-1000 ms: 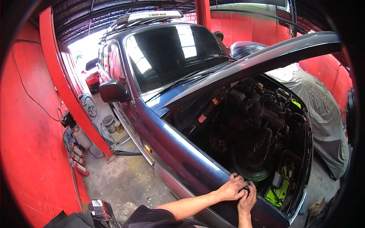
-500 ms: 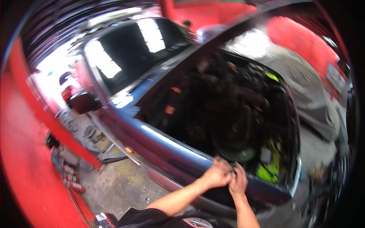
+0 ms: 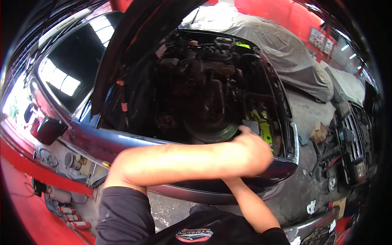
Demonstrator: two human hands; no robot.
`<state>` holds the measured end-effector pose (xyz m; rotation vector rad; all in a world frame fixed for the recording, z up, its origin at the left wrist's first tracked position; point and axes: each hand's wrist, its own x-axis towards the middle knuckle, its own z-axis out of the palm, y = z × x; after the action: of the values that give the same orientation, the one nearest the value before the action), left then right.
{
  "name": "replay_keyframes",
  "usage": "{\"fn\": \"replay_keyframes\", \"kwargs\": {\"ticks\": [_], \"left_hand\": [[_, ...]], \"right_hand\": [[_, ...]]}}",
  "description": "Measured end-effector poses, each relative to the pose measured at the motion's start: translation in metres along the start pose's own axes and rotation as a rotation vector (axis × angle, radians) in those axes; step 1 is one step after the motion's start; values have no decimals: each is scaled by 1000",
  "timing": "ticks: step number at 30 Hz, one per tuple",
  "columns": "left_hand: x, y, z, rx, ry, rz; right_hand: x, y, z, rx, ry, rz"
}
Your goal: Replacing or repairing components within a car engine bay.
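Observation:
Across the near fender [image 3: 118, 138] of a dark blue car, my left arm reaches to the right. At its end my left hand [image 3: 254, 153] hovers over the front corner of the engine bay, blurred, its fingers curled in. What those fingers hold, if anything, is hidden. Beside that hand sit a grey box [image 3: 251, 126] and a bright yellow-green panel [image 3: 265, 132] inside the bay. My right forearm [image 3: 253, 208] comes up from the lower right and passes under the left one, which hides my right hand. Dark engine parts [image 3: 204, 81] fill the open bay.
The raised hood [image 3: 134, 45] slants over the bay's left side. A grey cover [image 3: 277, 49] drapes another vehicle beyond. Loose car parts and a front grille [image 3: 352, 143] lie on the right floor. A red post [image 3: 45, 175] and a black side mirror [image 3: 50, 130] stand left.
The view has turned to the right. My hands were together at the fender's edge; now my left arm lies across the right one, with its hand farther toward the car's front corner.

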<state>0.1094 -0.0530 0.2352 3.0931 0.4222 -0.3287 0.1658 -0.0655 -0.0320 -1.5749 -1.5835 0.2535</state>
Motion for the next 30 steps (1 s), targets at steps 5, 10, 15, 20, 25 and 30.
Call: {"fn": "replay_keyframes", "kwargs": {"ticks": [5, 10, 15, 20, 25, 30], "left_hand": [[81, 85, -51, 67, -194, 559], [73, 156, -20, 60, 74, 722], [49, 181, -2, -59, 254, 769], [46, 183, 11, -128, 298, 775], [95, 186, 20, -193, 304, 829], [147, 154, 9, -357, 218, 741]], "right_hand": [[-6, 1, 0, -30, -43, 26], [-20, -9, -15, -54, -38, 7], [-9, -11, -33, -76, -23, -25], [-8, -12, -44, -84, -9, -51], [1, -8, -35, -49, -189, -21], [-4, -16, -12, 25, 83, -197]]}}
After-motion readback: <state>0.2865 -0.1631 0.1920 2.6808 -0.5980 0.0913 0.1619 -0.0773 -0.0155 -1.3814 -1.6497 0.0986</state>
